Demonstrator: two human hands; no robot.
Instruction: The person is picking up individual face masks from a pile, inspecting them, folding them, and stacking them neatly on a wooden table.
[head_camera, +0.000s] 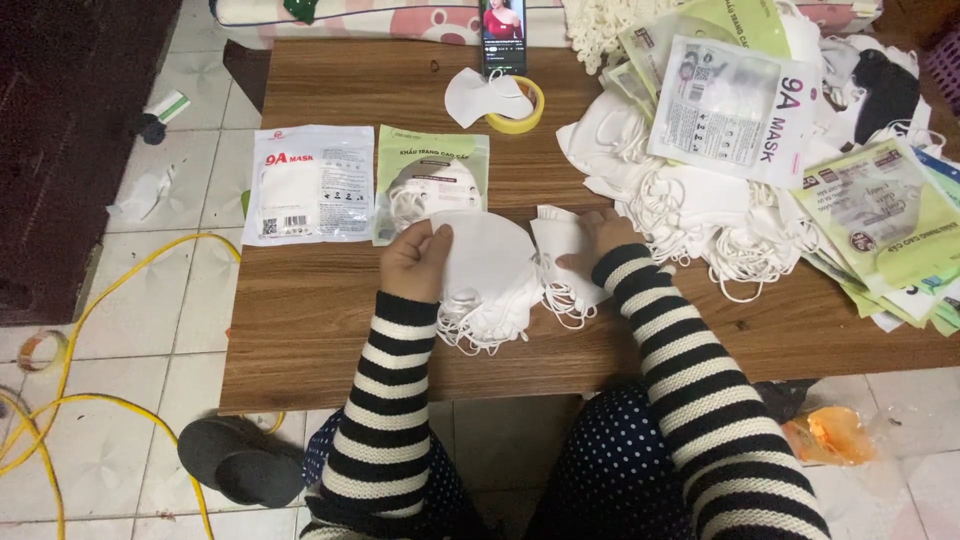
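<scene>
My left hand grips a stack of white folded face masks by its left edge, held just above the brown wooden table, ear loops dangling below. My right hand rests on another white mask lying to the right of the stack, fingers pressing on it. Both arms wear black-and-white striped sleeves. A big heap of loose white masks lies just right of my right hand.
Two packed mask bags, white and green, lie at the left. A yellow tape roll and a phone stand at the back. Printed bags pile at the right. Yellow cable and a dark slipper lie on the tiled floor.
</scene>
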